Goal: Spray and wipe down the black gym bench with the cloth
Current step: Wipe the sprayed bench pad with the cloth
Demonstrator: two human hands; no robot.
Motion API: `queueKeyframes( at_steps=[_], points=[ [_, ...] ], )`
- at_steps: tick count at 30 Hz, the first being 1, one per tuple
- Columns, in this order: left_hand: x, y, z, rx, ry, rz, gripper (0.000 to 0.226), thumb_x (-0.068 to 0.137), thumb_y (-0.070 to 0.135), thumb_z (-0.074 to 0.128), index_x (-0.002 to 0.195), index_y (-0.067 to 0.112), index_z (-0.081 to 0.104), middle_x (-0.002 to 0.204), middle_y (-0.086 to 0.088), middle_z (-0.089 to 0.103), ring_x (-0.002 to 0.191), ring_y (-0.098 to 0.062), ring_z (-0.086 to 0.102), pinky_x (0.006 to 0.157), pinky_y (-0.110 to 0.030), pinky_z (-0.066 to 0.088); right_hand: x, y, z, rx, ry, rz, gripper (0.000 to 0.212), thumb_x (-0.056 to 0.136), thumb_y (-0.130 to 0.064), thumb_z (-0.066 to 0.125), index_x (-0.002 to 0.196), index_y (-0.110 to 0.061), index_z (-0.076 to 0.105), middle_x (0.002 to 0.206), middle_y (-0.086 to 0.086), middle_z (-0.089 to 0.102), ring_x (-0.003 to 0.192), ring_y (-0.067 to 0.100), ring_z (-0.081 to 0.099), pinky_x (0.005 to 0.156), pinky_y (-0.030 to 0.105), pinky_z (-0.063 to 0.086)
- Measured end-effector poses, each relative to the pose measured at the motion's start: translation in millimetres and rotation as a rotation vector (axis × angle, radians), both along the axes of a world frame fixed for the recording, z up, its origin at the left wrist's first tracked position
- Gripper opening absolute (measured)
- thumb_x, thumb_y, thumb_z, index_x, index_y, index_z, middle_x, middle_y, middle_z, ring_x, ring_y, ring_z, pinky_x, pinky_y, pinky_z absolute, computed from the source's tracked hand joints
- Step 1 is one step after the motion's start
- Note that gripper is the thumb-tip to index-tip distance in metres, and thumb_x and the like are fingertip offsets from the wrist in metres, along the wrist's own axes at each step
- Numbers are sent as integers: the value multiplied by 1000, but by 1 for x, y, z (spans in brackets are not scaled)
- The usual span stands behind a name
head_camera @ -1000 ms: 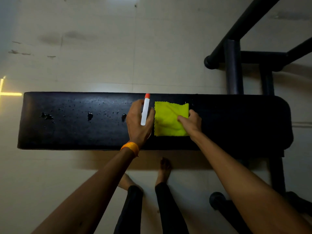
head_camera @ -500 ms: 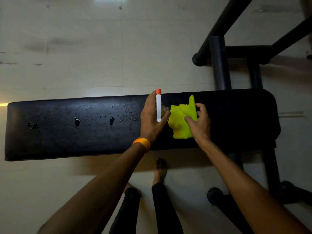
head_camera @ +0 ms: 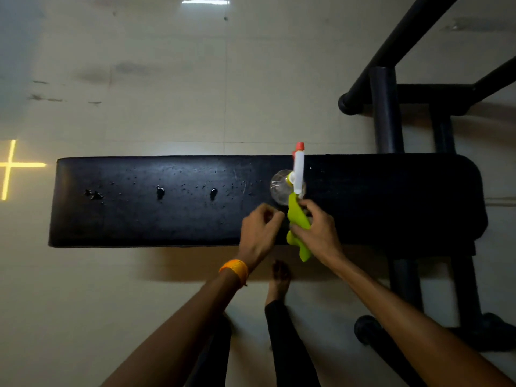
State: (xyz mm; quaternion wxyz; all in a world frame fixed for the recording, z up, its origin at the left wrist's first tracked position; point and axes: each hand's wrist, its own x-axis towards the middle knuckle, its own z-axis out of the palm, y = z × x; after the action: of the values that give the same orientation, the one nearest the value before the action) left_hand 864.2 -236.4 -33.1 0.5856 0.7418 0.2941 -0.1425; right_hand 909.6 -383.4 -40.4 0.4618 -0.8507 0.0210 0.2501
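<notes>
We log, near to far:
- Orange wristband (head_camera: 234,270) on left wrist.
- Left hand (head_camera: 261,230) over near edge of bench, fingers loosely curled, nothing held.
- Right hand (head_camera: 318,233) at its 3 o'clock, gripping bunched yellow-green cloth (head_camera: 298,219).
- Spray bottle (head_camera: 290,180) upright on black bench (head_camera: 139,219), at 12 o'clock from cloth.
- Droplets (head_camera: 213,194) on bench toward 9 o'clock.

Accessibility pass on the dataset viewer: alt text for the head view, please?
Seen from above, a person's right hand grips a bunched yellow-green cloth over a black gym bench, the left hand loosely curled beside it. A clear spray bottle stands on the bench just beyond them; droplets dot the pad's left part.
</notes>
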Motion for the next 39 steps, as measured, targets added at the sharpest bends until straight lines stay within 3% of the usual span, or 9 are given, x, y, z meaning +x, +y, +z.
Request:
queueKeyframes(
  at_steps=[4,9,14,17,22,27,30,36,39],
  points=[
    [-24,24,-3,-113,100,59,45,92,54,66,94,9,70,86,-7,74,86,-25,73,80,-50,63,-29,40,-3,54,30,142,53,68,-21,78,119,-18,66,105,3,70,93,23,69,81,35,57],
    [-53,87,-9,89,-3,131,29,95,38,63,85,11,65,76,-9,70,72,-21,65,71,-50,58,-44,94,4,194,274,179,71,72,-6,67,142,-17,55,98,6,70,81,12,66,73,25,55],
    [-69,142,7,68,-79,143,30,87,34,51,75,7,52,62,-2,48,61,-16,42,60,-39,41,-61,150,13,234,229,-104,20,89,-6,73,97,-24,68,93,12,73,85,20,69,78,42,57],
    [-72,166,15,-19,-87,238,26,91,32,55,71,17,48,62,5,47,60,-11,41,58,-35,37,-67,179,19,277,258,-228,25,89,1,69,96,-19,56,94,17,69,80,22,68,68,39,58],
    [-60,203,17,46,-67,244,23,84,26,74,90,9,60,82,-3,73,74,-20,68,68,-39,57,-63,217,28,239,108,-109,48,69,-8,60,110,-33,63,91,8,68,73,14,60,66,35,54],
    [-25,250,23,36,-173,177,29,78,10,56,107,13,56,87,-9,71,75,-16,62,68,-32,52,-49,230,24,329,66,-253,26,72,0,66,76,-26,69,78,-9,68,76,14,61,71,39,53],
    [-6,281,20,6,-183,204,32,82,0,55,110,14,53,91,-12,69,79,-14,63,68,-27,54,-65,230,17,350,126,-276,31,78,13,71,79,-17,65,74,-8,65,74,8,62,69,30,52],
    [-17,325,-31,212,21,251,55,96,-2,54,146,7,37,121,-10,61,100,-27,60,95,-47,54,-113,241,-27,6,508,155,42,84,-3,70,116,-26,56,91,10,75,75,22,73,73,38,61],
    [-41,338,-45,369,43,214,58,102,4,54,155,4,31,148,-17,53,119,-34,59,109,-53,46,-120,248,-35,-393,233,510,27,91,-27,61,118,-31,57,96,11,74,80,29,73,68,38,60]
  ],
)
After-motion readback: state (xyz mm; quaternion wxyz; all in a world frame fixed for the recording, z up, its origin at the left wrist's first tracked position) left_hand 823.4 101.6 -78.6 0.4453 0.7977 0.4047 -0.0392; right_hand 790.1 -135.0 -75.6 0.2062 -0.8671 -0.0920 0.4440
